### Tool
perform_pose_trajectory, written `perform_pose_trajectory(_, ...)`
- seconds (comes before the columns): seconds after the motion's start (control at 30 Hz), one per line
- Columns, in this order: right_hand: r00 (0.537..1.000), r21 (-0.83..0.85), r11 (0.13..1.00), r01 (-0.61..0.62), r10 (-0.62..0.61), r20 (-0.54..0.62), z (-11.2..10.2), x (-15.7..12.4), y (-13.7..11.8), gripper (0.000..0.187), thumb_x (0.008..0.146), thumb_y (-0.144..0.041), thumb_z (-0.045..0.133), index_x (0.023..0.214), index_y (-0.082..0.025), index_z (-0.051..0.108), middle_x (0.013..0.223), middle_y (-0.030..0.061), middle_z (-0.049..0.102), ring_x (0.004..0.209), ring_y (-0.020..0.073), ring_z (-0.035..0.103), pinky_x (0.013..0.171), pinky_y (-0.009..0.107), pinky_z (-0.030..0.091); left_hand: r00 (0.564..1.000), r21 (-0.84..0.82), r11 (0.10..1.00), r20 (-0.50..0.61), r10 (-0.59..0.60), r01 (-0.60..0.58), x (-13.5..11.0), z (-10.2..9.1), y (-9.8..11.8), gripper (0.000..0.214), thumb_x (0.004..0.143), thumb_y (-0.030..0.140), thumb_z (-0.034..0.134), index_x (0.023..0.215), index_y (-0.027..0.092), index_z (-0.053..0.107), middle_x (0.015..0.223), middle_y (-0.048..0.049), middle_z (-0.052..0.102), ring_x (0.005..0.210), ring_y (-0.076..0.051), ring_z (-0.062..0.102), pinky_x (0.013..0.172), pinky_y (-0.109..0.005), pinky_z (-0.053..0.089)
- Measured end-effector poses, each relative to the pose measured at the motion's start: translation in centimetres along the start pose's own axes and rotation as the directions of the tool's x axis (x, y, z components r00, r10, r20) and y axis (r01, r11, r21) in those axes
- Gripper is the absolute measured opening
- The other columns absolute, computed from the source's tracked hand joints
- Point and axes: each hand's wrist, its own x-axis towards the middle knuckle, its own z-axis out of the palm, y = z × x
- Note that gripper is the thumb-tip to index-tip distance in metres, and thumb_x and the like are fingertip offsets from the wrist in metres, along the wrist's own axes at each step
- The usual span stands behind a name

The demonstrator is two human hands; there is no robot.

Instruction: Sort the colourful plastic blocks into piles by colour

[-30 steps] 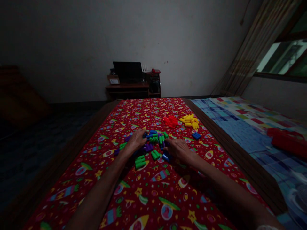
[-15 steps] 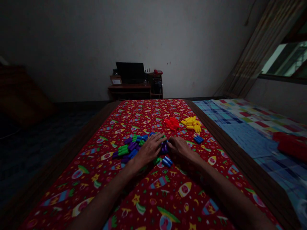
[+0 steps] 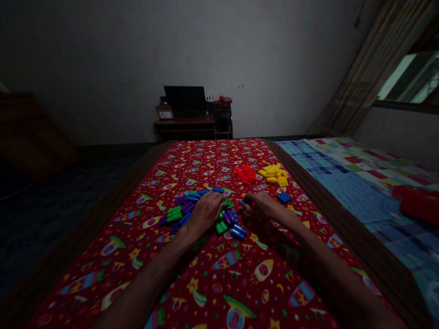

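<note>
My left hand (image 3: 207, 208) lies over a mixed pile of small blue, green and purple plastic pieces, its fingers stretched across them. Between the closed fingertips of my right hand (image 3: 258, 204) is a small blue plastic piece (image 3: 242, 203), mostly hidden. Purple pieces (image 3: 228, 217) and green pieces (image 3: 221, 227) lie between my hands, with shiny blue pieces (image 3: 238, 232) just in front. Left of my left hand are more green pieces (image 3: 174, 213) and purple pieces (image 3: 187, 207). A separate blue group (image 3: 284, 197) sits to the right of my right hand.
Further back on the red patterned cloth (image 3: 236, 288) are a red heap (image 3: 245, 174) and a yellow heap (image 3: 274, 173) of pieces. A bed with a checked cover (image 3: 329, 183) adjoins at right. A desk with a dark monitor (image 3: 185, 101) stands by the wall.
My right hand has moved slightly right, away from the pile, with the blue piece at its fingertips. My left hand has shifted left, uncovering green and purple pieces.
</note>
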Motion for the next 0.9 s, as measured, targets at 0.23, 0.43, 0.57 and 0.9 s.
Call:
perform_pose_trajectory(0.23, 0.878, -0.297, 0.828, -0.476, 0.466, -0.109, -5.0, -2.3, 4.5, 0.028, 0.092, -0.028, 0.049, 0.109, -0.013, 0.065, 0.107, 0.0149, 0.068, 0.096, 0.0233, 0.063, 0.071, 0.027, 0.039, 0.991, -0.113, 0.986, -0.055, -0.126, 0.119, -0.2, 0.2, -0.5, 0.031, 0.094, 0.029, 0.051, 0.122, 0.017, 0.054, 0.118, -0.0106, 0.064, 0.107, -0.024, 0.061, 0.092, -0.039, 0.048)
perform_pose_trajectory(0.43, 0.733, -0.383, 0.678, -0.628, 0.68, 0.0, -6.3, -3.3, 5.0, 0.033, 0.092, -0.03, 0.047, 0.113, -0.014, 0.066, 0.116, 0.0176, 0.066, 0.102, 0.0271, 0.064, 0.074, 0.03, 0.045, 0.951, -0.17, 0.96, 0.177, 0.254, -0.224, -0.4, -1.3, 1.5, 0.027, 0.091, 0.036, 0.058, 0.115, 0.023, 0.059, 0.12, -0.0063, 0.062, 0.117, -0.022, 0.054, 0.105, -0.04, 0.038)
perform_pose_trajectory(0.57, 0.733, -0.379, 0.685, -0.622, 0.679, 0.025, -6.3, -3.2, 4.9, 0.036, 0.093, -0.035, 0.045, 0.109, -0.012, 0.068, 0.11, 0.0194, 0.067, 0.1, 0.0275, 0.065, 0.074, 0.031, 0.046, 0.919, -0.133, 0.959, 0.282, 0.277, -0.249, -0.6, -1.7, 2.2, 0.021, 0.092, 0.028, 0.055, 0.112, 0.023, 0.061, 0.117, -0.0045, 0.063, 0.111, -0.021, 0.056, 0.11, -0.042, 0.03)
perform_pose_trajectory(0.9, 0.796, -0.155, 0.797, -0.584, 0.525, -0.302, -5.1, -2.8, 8.1, 0.039, 0.093, -0.039, 0.047, 0.12, -0.015, 0.062, 0.11, 0.0156, 0.068, 0.097, 0.025, 0.063, 0.079, 0.031, 0.044, 0.954, -0.12, 0.971, 0.194, 0.229, -0.209, -0.5, -0.8, 1.4, 0.02, 0.094, 0.035, 0.051, 0.101, 0.02, 0.063, 0.1, -0.0053, 0.065, 0.094, -0.02, 0.06, 0.089, -0.035, 0.045)
